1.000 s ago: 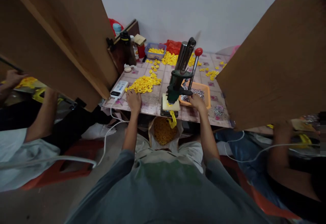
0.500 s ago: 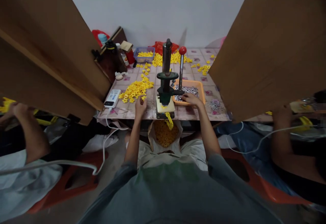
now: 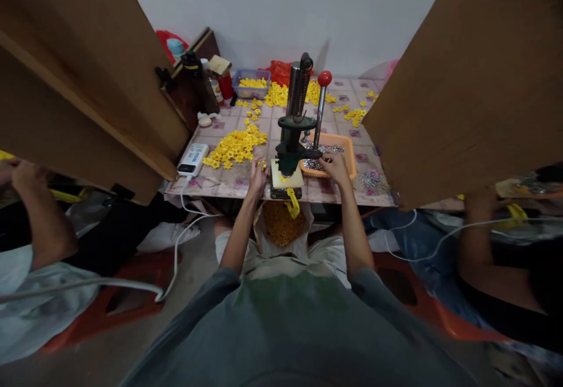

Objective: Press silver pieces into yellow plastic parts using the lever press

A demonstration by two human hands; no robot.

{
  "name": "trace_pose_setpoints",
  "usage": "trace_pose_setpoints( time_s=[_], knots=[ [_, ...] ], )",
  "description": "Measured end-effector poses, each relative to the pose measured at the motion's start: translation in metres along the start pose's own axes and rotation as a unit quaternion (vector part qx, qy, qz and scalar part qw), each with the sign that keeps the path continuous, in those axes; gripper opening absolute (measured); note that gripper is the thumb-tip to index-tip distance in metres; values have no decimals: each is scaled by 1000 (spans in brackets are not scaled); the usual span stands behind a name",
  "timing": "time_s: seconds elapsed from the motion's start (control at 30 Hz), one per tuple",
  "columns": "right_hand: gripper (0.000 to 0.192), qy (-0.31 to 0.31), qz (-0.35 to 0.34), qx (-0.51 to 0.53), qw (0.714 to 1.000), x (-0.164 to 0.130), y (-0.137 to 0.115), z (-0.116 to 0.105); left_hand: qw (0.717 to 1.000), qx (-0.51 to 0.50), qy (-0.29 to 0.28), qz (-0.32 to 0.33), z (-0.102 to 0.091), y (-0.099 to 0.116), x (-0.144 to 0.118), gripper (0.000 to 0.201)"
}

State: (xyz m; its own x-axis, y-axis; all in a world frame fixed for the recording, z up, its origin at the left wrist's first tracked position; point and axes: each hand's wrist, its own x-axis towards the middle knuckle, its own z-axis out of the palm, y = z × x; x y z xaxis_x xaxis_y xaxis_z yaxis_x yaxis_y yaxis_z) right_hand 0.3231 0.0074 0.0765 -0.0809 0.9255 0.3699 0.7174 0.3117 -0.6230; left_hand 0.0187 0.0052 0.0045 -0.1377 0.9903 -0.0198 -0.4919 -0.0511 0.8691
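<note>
My left hand (image 3: 257,180) is closed in a pinch on a yellow flower-shaped piece (image 3: 263,165), just left of the hand press (image 3: 290,146). Behind that hand spreads a pile of similar yellow pieces (image 3: 235,145). My right hand (image 3: 336,168) reaches over the front of an orange tray (image 3: 350,155) that holds small shiny metal parts (image 3: 331,149). Its fingers are pressed together; whatever they hold is too small to make out. The press has a red-knobbed lever (image 3: 324,78) standing up, a pale pad (image 3: 293,182) on its base and a yellow strip (image 3: 292,205) hanging in front.
Below the table edge, a bag (image 3: 285,223) of yellow pieces sits between the knees. A white power bank (image 3: 193,159) with a cable lies at the left. Loose metal parts (image 3: 370,179) lie right of the tray. Cardboard panels (image 3: 461,82) flank both sides; co-workers sit beyond them.
My left hand has moved right, from the yellow pile to beside the press, with a yellow piece in its fingers. My right hand stays at the tray, slightly shifted. The view has tilted a little.
</note>
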Motion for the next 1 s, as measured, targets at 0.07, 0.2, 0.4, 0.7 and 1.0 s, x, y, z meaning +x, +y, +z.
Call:
trace_pose_setpoints(
  time_s=[0.07,0.2,0.4,0.7,1.0],
  knots=[
    [33,44,-15,26,999,-7,-10,8,999,2,-30,25,-2,-4,-2,53],
    [27,52,-65,1,996,-30,-39,41,993,68,-69,75,-5,-9,-10,70],
    [30,-4,-139,-87,986,-58,-65,71,960,227,-148,75,-9,2,-17,65],
    [42,-46,-163,-66,983,-78,-78,53,943,229,-229,80,-9,23,-21,49],
    [41,-108,-231,-173,951,-67,-89,52,928,260,-257,66,-11,25,-27,48]
  ],
)
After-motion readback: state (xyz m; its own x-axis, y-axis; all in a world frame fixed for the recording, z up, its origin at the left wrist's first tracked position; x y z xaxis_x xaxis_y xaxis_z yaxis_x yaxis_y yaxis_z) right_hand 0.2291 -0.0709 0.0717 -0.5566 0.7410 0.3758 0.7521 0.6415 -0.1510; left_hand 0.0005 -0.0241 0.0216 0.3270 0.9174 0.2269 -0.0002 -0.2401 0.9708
